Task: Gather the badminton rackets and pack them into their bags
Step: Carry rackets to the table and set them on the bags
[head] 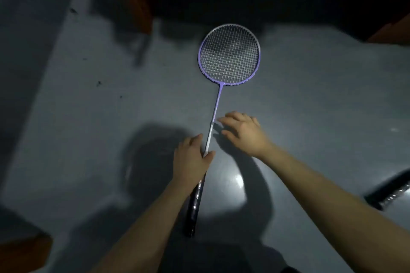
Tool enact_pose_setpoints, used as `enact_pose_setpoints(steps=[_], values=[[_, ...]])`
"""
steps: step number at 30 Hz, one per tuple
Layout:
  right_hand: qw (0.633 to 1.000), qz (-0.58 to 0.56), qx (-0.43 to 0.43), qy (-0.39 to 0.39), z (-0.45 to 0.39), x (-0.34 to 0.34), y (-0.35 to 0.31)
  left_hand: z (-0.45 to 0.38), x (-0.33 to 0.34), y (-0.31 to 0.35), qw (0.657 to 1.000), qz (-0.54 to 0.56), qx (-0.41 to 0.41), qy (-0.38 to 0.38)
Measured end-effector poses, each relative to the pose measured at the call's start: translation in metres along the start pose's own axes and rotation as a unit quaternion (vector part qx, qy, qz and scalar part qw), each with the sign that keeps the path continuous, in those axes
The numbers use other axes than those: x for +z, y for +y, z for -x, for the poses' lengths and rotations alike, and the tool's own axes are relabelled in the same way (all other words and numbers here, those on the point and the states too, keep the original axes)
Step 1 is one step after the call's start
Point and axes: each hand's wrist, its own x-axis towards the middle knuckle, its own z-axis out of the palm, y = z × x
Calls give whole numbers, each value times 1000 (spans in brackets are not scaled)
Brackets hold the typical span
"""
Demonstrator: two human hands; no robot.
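Observation:
A purple badminton racket [228,55] with white strings points away from me over the grey floor, its thin shaft running down to a black grip. My left hand [191,157] is closed around the racket where the shaft meets the grip. My right hand [243,132] hovers just right of the shaft with fingers spread, holding nothing. A second black racket handle [390,193] with a shiny wrap pokes in at the right edge. No bag is visible.
Brown wooden furniture legs [135,0] stand at the back left, and another brown piece [390,31] sits at the far right. A brown wooden corner [22,250] shows at the bottom left. The grey floor [310,95] is glossy with a light glare.

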Motion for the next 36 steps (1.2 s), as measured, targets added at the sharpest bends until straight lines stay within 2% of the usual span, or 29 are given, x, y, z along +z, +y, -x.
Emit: enact_pose_setpoints(steps=[4,8,11,14,18,21,26,30,32,34,36], values=[[998,39,-26,40,-21,34,20,-2,38,-14,995,-92,27,20],[997,62,-38,30,-22,59,22,5,51,-26,999,14,31,43],[995,52,-55,62,-14,51,21,9,48,-19,994,52,54,79],[992,11,-36,123,2,29,36,15,47,8,988,95,86,83],[985,-39,0,166,37,3,76,11,58,62,982,130,105,91],[977,-85,36,190,74,-9,108,17,77,107,980,129,138,62],[935,-128,160,288,146,-20,173,40,120,166,975,135,172,30],[894,-9,291,341,204,-14,219,45,152,202,969,130,208,15],[860,16,385,333,224,-6,237,46,166,217,962,122,244,17],[826,-16,479,298,234,1,253,46,177,228,958,112,265,21],[807,-49,522,271,237,7,262,43,184,236,958,104,265,21]])
